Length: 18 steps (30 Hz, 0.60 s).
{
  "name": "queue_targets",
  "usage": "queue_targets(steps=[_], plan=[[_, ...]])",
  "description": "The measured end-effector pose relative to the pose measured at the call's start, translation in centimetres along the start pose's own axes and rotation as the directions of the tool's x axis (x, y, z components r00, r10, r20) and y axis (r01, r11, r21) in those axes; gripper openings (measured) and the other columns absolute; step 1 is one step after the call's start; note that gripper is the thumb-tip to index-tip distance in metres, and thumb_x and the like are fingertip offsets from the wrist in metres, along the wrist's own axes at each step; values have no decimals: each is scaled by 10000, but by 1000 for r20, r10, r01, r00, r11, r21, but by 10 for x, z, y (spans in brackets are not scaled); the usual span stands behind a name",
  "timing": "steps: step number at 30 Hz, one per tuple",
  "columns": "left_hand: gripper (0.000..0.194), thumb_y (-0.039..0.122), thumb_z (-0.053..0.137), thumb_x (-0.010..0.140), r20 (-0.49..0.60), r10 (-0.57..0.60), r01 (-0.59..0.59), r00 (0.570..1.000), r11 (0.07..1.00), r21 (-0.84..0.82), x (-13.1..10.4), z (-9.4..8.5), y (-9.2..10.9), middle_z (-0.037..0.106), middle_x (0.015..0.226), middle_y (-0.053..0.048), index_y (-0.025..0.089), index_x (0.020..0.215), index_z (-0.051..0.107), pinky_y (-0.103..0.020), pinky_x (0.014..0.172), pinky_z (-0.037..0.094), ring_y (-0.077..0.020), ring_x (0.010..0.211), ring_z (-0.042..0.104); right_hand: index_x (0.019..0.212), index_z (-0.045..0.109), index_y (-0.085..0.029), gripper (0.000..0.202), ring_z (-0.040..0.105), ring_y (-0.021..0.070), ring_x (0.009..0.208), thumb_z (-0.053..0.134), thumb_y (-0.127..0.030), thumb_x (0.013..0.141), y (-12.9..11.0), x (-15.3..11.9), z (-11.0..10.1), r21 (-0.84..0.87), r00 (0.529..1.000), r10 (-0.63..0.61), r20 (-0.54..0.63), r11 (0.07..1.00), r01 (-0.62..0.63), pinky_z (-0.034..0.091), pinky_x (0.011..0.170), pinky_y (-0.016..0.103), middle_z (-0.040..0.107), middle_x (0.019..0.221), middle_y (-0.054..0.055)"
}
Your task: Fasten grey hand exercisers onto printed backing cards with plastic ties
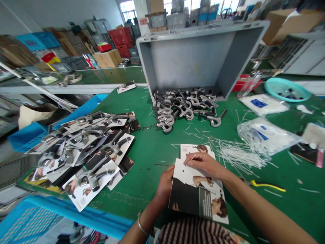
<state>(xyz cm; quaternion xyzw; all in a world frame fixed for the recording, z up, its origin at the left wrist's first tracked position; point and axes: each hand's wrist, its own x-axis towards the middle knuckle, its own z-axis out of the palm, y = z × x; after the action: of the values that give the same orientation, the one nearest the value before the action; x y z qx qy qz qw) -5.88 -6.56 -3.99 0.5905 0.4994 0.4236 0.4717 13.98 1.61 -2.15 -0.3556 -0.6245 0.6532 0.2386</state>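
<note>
My left hand grips the left edge of a printed backing card, its fingers partly hidden behind it. The card is white and black with photos of a person and small punched holes. Over its upper part my right hand is closed in a pinch, with a bit of white cable tie showing at its fingertips. Another printed card lies just beyond, partly covered. Loose white cable ties are heaped to the right of my right hand.
A grey crate lies on its side, with grey hook-shaped tools with black parts spilling out. Carded tools are piled at left. Yellow-handled pliers, bags of cable ties and a turquoise basin are at right. A blue basket stands below.
</note>
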Motion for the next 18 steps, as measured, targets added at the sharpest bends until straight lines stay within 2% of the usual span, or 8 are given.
queue_targets(steps=[2,4,8,14,18], plan=[[179,249,635,849,-25,6,-6,1000,1000,11,-3,-1,-1,703,975,-72,207,944,781,-276,721,473,-215,837,629,955,706,-185,285,560,140,739,609,-447,899,-3,-4,3,-73,998,-55,18,996,56,419,657,251,652,875,25],[181,244,625,864,-44,30,-29,999,999,28,-6,-4,-1,703,970,-73,208,950,780,-277,738,478,-209,851,629,974,698,-193,249,577,152,819,577,-407,933,-8,-8,6,-149,990,-138,40,978,143,434,734,266,653,936,35],[210,230,594,901,24,95,-96,995,994,50,-11,-11,-1,702,993,-79,220,1019,766,-278,785,485,-201,899,630,983,686,-207,189,592,163,931,542,-328,966,-19,-17,10,-271,963,-243,117,925,267,432,871,297,657,990,41],[200,220,589,914,106,148,-150,983,989,4,-24,-16,-1,702,963,-82,214,1003,768,-269,780,485,-192,898,634,968,678,-210,172,604,164,934,541,-313,968,-19,-27,15,-340,964,-233,131,903,264,441,874,297,663,995,42],[188,230,590,909,129,110,-109,986,994,-12,-26,-10,-3,699,999,-85,202,979,761,-294,826,490,-197,909,630,960,673,-205,193,609,163,916,523,-325,974,-17,-26,18,-333,971,-206,117,913,234,451,852,293,661,974,40]])
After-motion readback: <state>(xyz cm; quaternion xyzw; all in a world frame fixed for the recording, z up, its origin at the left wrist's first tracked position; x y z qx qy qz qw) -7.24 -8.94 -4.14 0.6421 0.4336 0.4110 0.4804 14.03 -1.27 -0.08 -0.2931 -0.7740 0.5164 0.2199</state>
